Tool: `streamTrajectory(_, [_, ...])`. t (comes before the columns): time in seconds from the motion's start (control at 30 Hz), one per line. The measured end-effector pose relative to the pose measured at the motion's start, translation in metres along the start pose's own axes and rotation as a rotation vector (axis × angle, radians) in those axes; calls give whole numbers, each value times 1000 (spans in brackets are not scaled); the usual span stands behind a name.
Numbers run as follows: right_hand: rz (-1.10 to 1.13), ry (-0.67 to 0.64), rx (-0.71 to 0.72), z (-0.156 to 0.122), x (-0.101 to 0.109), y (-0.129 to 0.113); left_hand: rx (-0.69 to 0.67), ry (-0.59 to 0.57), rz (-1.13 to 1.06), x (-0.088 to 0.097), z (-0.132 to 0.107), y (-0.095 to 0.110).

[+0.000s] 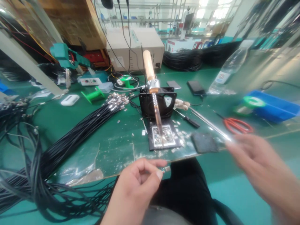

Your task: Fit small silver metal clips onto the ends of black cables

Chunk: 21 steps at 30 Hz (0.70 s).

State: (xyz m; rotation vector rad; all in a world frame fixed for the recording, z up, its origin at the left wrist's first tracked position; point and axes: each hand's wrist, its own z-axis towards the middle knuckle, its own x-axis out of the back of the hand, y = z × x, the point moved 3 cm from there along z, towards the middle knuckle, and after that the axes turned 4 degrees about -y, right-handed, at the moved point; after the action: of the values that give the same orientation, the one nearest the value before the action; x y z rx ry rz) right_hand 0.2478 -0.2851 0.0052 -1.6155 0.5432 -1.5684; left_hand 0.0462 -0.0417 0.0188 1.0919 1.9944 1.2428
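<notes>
Over my lap, just off the table's front edge, my left hand [137, 184] pinches a small metal connector [166, 169] between thumb and forefinger. Its details are too small to make out. At the right, my right hand [260, 159] is closed on a pair of long silver tweezers [208, 124], whose tips point away toward the table's middle. A soldering iron [150, 67] with a wooden handle rests tilted in a stand, its tip down over a dark block with a white-framed tray [153, 140]. Small metal pieces lie inside and around that tray.
A bundle of black cables [82, 128] crosses the left side. Behind the iron stands a black fan frame [144, 104]. To the right lie a dark sponge-like pad [205, 142], a screwdriver [192, 122], red-handled scissors [237, 125], a blue bin [278, 106] and a plastic bottle [231, 68].
</notes>
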Motion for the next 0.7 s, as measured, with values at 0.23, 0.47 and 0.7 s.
streamTrajectory(0.23, [49,-376,111,-55,-32,-22,39,-19,-62,-1,8,-2])
streamTrajectory(0.47, [165,-274,410,-78,-64,-70,46,-22,-128,-6,10,0])
streamTrajectory(0.7, [125,-180,621,-86,-74,-82,13,-14,-150,-4,10,0])
